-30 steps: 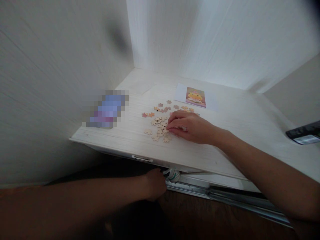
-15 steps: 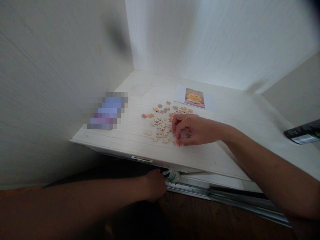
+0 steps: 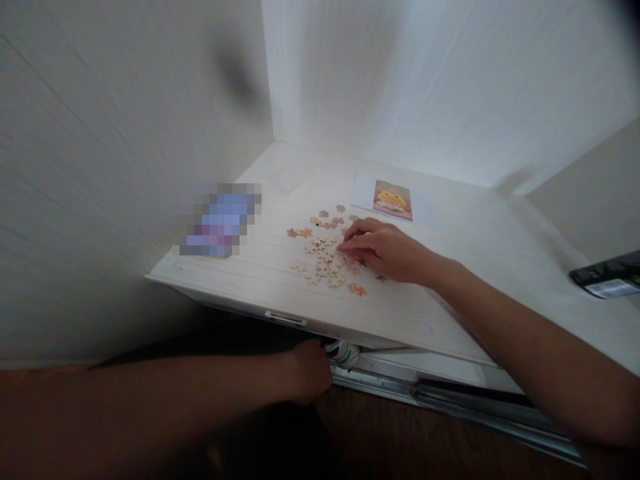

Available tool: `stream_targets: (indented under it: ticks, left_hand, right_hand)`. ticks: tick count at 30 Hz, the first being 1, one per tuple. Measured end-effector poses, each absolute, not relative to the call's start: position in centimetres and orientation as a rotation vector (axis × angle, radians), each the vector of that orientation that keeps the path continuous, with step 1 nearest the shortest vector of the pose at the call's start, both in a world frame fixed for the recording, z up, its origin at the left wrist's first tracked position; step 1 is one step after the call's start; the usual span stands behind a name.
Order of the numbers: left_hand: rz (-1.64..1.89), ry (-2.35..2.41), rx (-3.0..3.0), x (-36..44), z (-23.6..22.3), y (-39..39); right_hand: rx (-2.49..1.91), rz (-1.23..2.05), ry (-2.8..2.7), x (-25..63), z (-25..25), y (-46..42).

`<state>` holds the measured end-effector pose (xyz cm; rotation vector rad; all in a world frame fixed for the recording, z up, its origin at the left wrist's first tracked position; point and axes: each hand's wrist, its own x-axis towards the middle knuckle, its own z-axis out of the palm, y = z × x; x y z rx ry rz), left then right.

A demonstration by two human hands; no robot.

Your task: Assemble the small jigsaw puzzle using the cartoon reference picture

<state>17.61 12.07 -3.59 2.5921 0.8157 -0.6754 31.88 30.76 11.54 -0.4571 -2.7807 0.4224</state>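
Observation:
My right hand (image 3: pixel 384 249) rests on a white wooden tabletop (image 3: pixel 450 280), palm down, fingers curled, with the fingertips touching a loose heap of small jigsaw pieces (image 3: pixel 323 257). One orange piece (image 3: pixel 356 289) lies alone just in front of the hand. Behind the heap lies a picture card (image 3: pixel 393 199) showing a yellow figure on pink. My left hand (image 3: pixel 311 369) is down in the dark under the table's front edge, closed near a small white and green object (image 3: pixel 344 352); I cannot make out what it grips.
A pixelated bluish patch (image 3: pixel 220 219) sits on the table's left side. White walls close the table in at left and back. A dark remote-like object (image 3: pixel 607 275) lies at the far right. Metal rails (image 3: pixel 450 393) run under the table front.
My right hand has shifted slightly back and left onto the heap, and its fingers have flattened. An orange piece now lies uncovered in front of it. The left hand has not moved.

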Motion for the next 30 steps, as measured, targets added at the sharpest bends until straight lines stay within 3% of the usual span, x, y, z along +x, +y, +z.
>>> stream_targets:
  ticks: [16,23,30]
  left_hand:
    - [-0.801,0.777,2.542,17.8,-2.6,12.4]
    - [-0.554,0.826,2.606,17.4,-4.8,11.8]
    - [-0.547,0.822,2.617,17.3,-5.0,11.9]
  right_hand:
    - [-0.422,0.349,-2.730,31.6,11.6,30.6]
    - [-0.508,0.336,-2.695,31.5,11.3,30.8]
    - [-0.382,0.360,-2.620,31.1,11.5,29.9]
